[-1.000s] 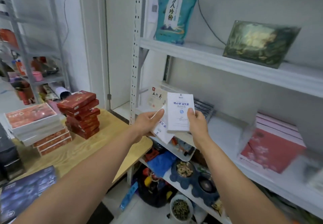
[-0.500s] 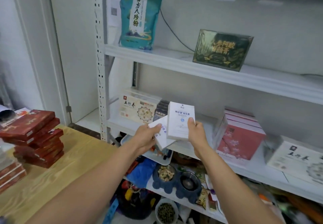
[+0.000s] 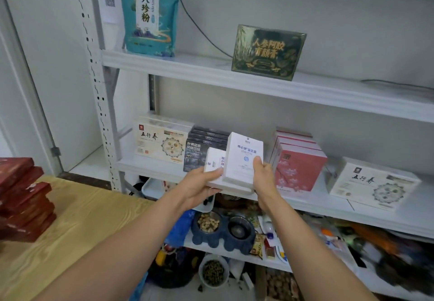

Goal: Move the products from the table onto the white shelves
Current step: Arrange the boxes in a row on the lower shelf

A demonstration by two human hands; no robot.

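2 smooth, white, rectangular cardboard boxes (image 3: 243, 159)

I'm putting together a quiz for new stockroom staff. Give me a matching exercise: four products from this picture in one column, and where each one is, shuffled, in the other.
Products:
1. teal pouch
2. pink blossom boxes
3. red boxes
4. tall white box

Places:
A. stacked on the wooden table
B. held in the right hand
C. standing on the upper shelf
D. on the middle shelf

Pairs: 1-C, 2-D, 3-A, 4-B.
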